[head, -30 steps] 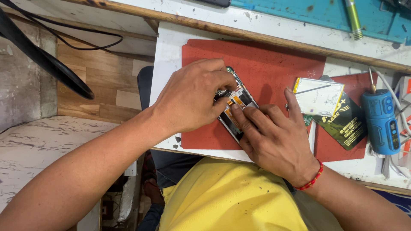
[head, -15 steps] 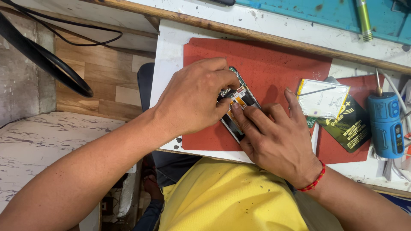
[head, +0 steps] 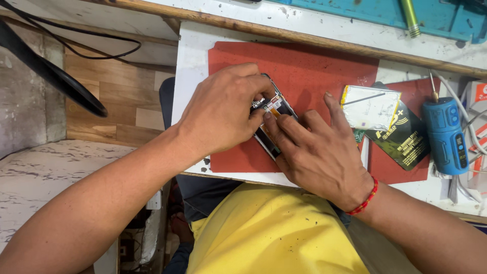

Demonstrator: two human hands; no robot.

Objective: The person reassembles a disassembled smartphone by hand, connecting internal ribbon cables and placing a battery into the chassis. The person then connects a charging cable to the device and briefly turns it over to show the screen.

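An opened phone (head: 274, 109) with its circuit board and an orange ribbon exposed lies on a red mat (head: 324, 76). My left hand (head: 223, 109) curls over the phone's upper end, fingertips pinched on its inner parts. My right hand (head: 319, 155) lies flat over the lower end, index and middle fingertips pressing near the orange ribbon. Most of the phone is hidden under both hands.
A silver battery pack (head: 369, 107) and a black phone cover (head: 403, 137) lie right of my hands. A blue cylindrical power tool (head: 447, 136) stands further right beside white cables. A teal mat with a green pen (head: 409, 18) runs along the top. A black cable (head: 50, 76) hangs at the left.
Both hands stay on the phone; the fingers shift only slightly.
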